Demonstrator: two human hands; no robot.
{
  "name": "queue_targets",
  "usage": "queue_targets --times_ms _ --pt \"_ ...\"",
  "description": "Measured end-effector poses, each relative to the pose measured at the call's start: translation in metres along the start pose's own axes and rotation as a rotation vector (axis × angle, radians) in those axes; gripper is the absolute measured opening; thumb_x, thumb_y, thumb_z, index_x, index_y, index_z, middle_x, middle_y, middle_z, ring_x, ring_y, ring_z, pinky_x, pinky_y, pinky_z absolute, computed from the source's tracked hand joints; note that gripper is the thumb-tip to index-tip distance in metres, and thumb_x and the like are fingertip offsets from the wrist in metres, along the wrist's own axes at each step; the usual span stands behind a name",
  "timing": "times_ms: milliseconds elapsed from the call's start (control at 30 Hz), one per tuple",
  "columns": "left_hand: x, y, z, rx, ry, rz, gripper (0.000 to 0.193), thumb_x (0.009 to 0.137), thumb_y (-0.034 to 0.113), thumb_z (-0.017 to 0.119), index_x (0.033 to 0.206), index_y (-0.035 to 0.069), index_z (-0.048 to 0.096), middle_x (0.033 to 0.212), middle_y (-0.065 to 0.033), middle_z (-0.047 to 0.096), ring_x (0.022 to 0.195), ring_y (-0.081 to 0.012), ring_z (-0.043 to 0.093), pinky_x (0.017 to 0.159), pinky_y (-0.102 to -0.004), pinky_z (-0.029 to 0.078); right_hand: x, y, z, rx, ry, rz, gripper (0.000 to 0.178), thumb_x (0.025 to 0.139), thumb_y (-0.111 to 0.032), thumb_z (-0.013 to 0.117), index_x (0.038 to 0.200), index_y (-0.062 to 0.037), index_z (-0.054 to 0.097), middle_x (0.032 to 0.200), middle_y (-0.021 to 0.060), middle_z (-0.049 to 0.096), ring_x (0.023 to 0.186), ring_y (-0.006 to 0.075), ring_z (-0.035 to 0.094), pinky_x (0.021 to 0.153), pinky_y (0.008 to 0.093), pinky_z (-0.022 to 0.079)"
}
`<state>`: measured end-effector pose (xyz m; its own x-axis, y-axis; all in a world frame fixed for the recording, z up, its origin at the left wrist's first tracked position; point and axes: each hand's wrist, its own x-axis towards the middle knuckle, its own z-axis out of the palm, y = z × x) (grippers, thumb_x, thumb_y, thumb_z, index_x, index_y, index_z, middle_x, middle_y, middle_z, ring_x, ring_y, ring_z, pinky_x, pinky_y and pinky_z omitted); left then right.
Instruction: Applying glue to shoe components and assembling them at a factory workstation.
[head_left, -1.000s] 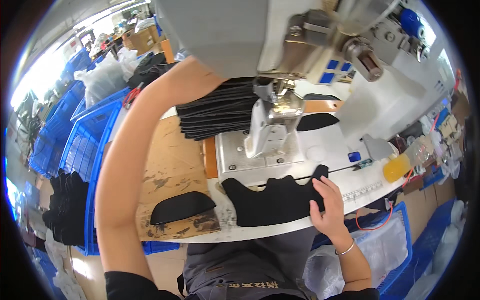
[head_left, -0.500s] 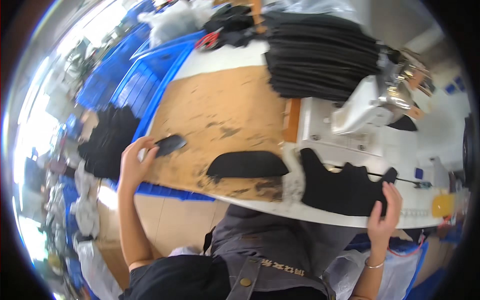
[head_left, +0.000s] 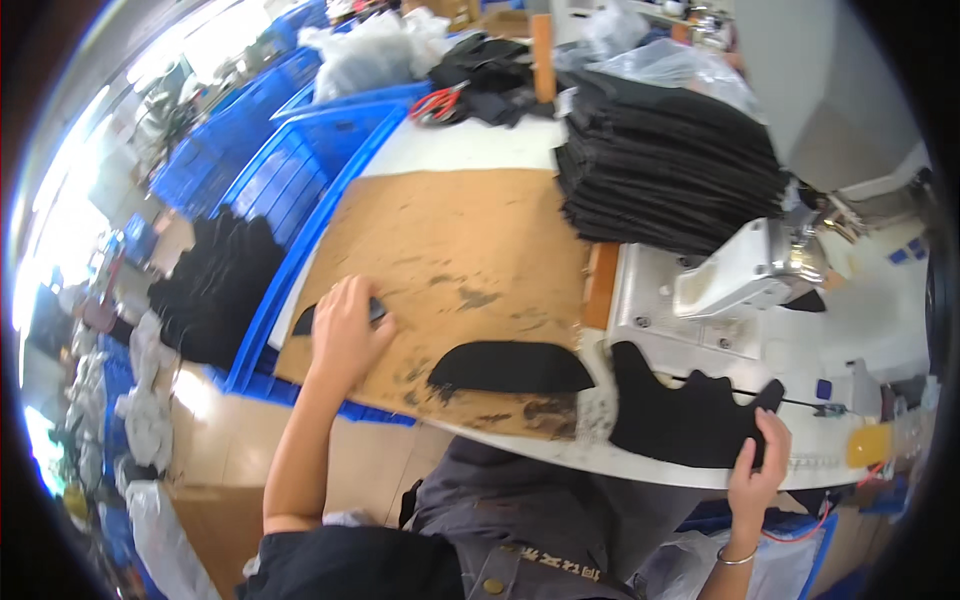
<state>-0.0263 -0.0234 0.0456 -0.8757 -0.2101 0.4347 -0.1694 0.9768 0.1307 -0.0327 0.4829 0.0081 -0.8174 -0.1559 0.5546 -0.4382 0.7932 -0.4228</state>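
On the brown board (head_left: 450, 220), my left hand (head_left: 348, 325) is closed over a small dark piece (head_left: 304, 321). Only parts of that piece show on either side of the fingers, so its kind is unclear. My right hand (head_left: 762, 465) grips the right edge of a black fabric piece (head_left: 675, 420), cut with a wavy upper edge, which lies flat at the front of the white table. Between my hands lies a second black fabric piece (head_left: 510, 367), curved along its top and apart from both hands.
A white sewing machine (head_left: 735, 275) stands at the right, with a tall stack of black fabric (head_left: 670, 155) behind it. Blue crates (head_left: 300, 165) line the left side, beside a black fabric heap (head_left: 220, 285). Red-handled scissors (head_left: 436, 105) lie at the back.
My left hand has moved right, from beside the small dark piece to over it. My right hand stays at the fabric's edge. The whole view has shifted, showing more of the far side.
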Motion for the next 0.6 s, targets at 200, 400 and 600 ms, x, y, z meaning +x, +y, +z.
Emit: queue_targets --times_ms 200,400,600 --pt "-0.003 -0.005 0.007 0.004 -0.019 -0.099 0.018 0.074 0.013 0.065 0.082 0.002 0.053 0.087 -0.0166 0.054 0.081 -0.0368 0.055 0.07 -0.0455 0.043 0.008 -0.006 0.0 -0.017 0.039 -0.035 0.03 0.075 0.003 0.059 0.105 0.0015 0.06 0.108 0.0165 0.065 0.102 0.0368 0.059 0.091 0.043 0.046" --pt "-0.004 0.003 0.003 -0.008 0.102 0.033 0.008 0.075 0.001 0.058 0.074 -0.002 0.051 0.081 -0.0161 0.052 0.079 -0.0364 0.051 0.073 -0.0432 0.042 0.012 -0.001 0.001 0.022 0.072 -0.068 0.032 0.071 0.0 0.065 0.103 0.0006 0.062 0.105 0.0148 0.066 0.098 0.0348 0.062 0.086 0.0401 0.05" --pt "0.014 -0.01 -0.015 -0.328 0.297 -0.013 0.007 0.085 -0.003 0.054 0.081 0.0 0.048 0.107 -0.0148 0.061 0.095 -0.0246 0.058 0.086 -0.0324 0.043 0.008 -0.001 -0.003 0.021 0.106 -0.047 0.031 0.072 0.001 0.064 0.103 0.0002 0.061 0.107 0.015 0.066 0.097 0.0339 0.062 0.085 0.0392 0.05"
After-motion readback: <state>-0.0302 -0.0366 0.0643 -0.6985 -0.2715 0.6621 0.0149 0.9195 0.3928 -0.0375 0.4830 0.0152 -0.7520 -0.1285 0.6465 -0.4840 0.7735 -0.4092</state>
